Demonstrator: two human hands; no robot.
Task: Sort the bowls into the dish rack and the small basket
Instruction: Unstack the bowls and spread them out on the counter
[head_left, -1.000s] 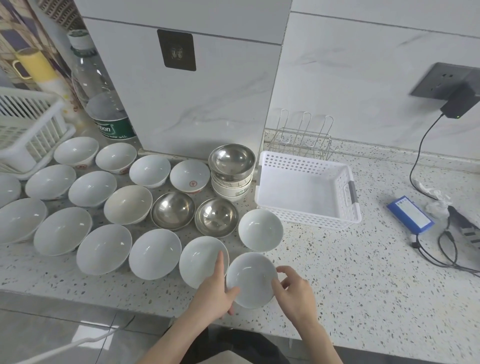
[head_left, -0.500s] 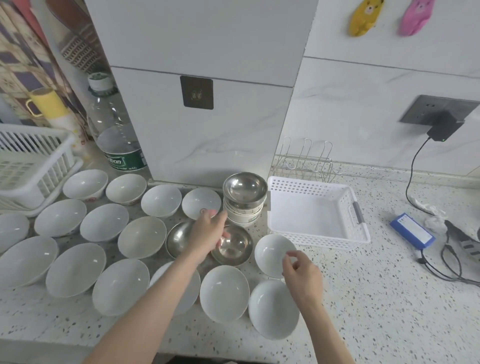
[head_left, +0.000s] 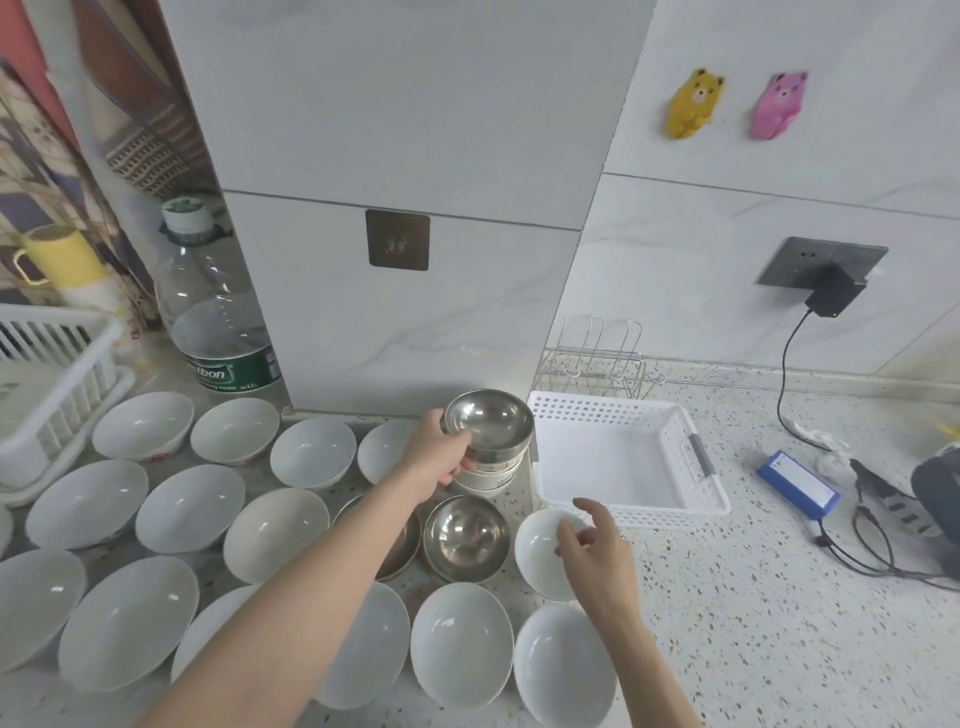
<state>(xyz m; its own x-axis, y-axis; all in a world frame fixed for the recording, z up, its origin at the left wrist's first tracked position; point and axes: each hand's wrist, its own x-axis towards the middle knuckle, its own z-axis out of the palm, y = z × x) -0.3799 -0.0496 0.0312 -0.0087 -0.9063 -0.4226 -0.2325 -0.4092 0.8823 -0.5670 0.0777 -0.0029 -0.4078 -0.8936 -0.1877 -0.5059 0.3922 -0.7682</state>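
Several white bowls (head_left: 189, 506) cover the counter in rows, with a loose steel bowl (head_left: 466, 538) among them. A stack of small bowls topped by a steel bowl (head_left: 491, 422) stands beside the empty small white basket (head_left: 709, 496). My left hand (head_left: 435, 457) grips the left side of that top steel bowl. My right hand (head_left: 595, 545) hovers with fingers apart over a small white bowl (head_left: 540, 553) in front of the basket, holding nothing. The white dish rack (head_left: 57, 384) sits at the far left edge, partly cut off.
A large water bottle (head_left: 223, 332) stands behind the bowls on the left. A wire rack (head_left: 597, 358) stands behind the basket. A blue pack (head_left: 797, 483), cables and a plugged-in charger (head_left: 834, 293) lie to the right. A yellow mug (head_left: 62, 257) sits behind the dish rack.
My left hand moved from the front bowls up to the stack and took hold of the top steel bowl. My right hand shifted up over the small white bowl. The view tilted up.
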